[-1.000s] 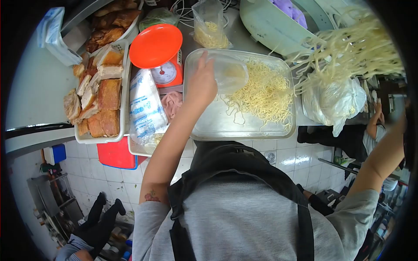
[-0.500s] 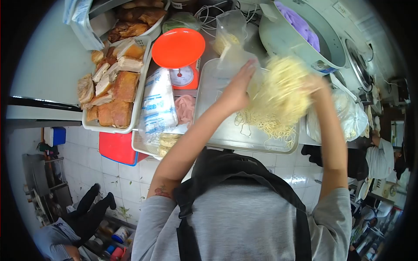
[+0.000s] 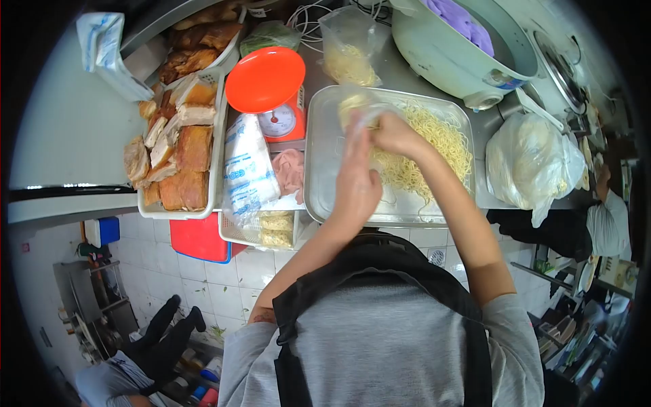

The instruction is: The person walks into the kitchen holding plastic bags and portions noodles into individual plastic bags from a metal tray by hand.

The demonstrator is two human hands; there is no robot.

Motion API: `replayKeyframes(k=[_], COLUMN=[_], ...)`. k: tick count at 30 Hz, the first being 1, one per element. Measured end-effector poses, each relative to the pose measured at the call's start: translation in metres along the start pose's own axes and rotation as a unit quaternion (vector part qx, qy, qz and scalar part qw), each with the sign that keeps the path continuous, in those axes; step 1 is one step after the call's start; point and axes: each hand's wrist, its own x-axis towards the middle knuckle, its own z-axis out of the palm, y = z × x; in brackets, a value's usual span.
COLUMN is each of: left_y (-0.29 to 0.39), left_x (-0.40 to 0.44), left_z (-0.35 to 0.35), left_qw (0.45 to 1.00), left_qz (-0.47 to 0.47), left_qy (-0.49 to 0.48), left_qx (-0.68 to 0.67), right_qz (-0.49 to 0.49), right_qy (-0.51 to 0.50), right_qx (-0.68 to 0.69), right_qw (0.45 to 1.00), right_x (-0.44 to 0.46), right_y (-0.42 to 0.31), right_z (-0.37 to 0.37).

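Over the metal tray (image 3: 325, 197), my left hand (image 3: 358, 180) is at the near side of a clear plastic bag (image 3: 354, 102) with noodles inside; its fingers are partly hidden and blurred. My right hand (image 3: 397, 136) is closed at the opening of that bag, fingers bent inward. Loose yellow noodles (image 3: 441, 139) lie on the right half of the tray. Behind the tray stands another clear bag of noodles (image 3: 352, 64). An orange scale (image 3: 266, 80) is left of the tray.
Left are a basket of roasted meat (image 3: 193, 146), plastic packaging (image 3: 251, 163), a pink cloth (image 3: 289, 173) and a basket with noodle packs (image 3: 277, 227). A large pot (image 3: 454, 61) stands behind right, a tied plastic bag (image 3: 532, 159) at right. Other people (image 3: 607, 217) are farther off.
My right hand has come in from the right with a bundle of noodles, and both hands are now together at the bag. Noodles now show inside the bag.
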Motion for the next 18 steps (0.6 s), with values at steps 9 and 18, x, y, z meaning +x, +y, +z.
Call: replayKeyframes(k=[9,18], left_y=[-0.018,-0.037], left_x=[0.013,0.033], left_z=[-0.017,-0.084], left_qw=[0.979,0.899], left_qz=[-0.17,-0.291], left_qy=[-0.01,0.03], left_qx=[-0.113,-0.326], right_qz=[0.058,0.04], right_qy=[0.036,0.169], right_qx=[-0.271,-0.192], right_qw=[0.96,0.966], right_x=[-0.075,-0.111], right_y=[-0.046,0.076], right_z=[-0.018,-0.005])
